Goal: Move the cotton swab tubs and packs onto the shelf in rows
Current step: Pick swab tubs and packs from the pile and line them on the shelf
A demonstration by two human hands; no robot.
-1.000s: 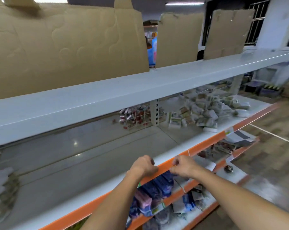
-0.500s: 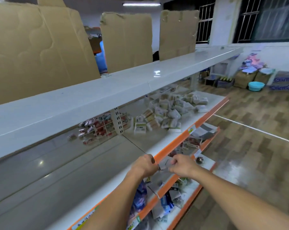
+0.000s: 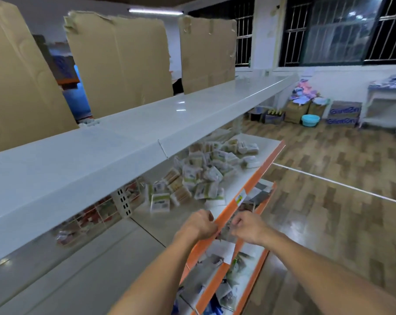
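You are facing a white shelf unit with orange front strips (image 3: 249,194), in a room with a wood-pattern floor (image 3: 328,189) and barred windows (image 3: 342,30) at the far right. Tall cardboard sheets (image 3: 122,57) stand along the back of the top shelf (image 3: 128,142). The cotton swab packs (image 3: 201,173) lie in a loose, unsorted heap on the middle shelf (image 3: 160,226), toward its far right end, just beyond your hands. Your left hand (image 3: 198,226) rests at the near edge of that shelf, against the orange strip, with its fingers curled under; whether they pinch the strip you cannot tell. Your right hand (image 3: 247,226) hovers just right of it, over the lower shelf, fingers curled loosely and holding nothing visible. A blue basin (image 3: 310,120) and cardboard boxes (image 3: 301,110) sit on the floor by the far wall.
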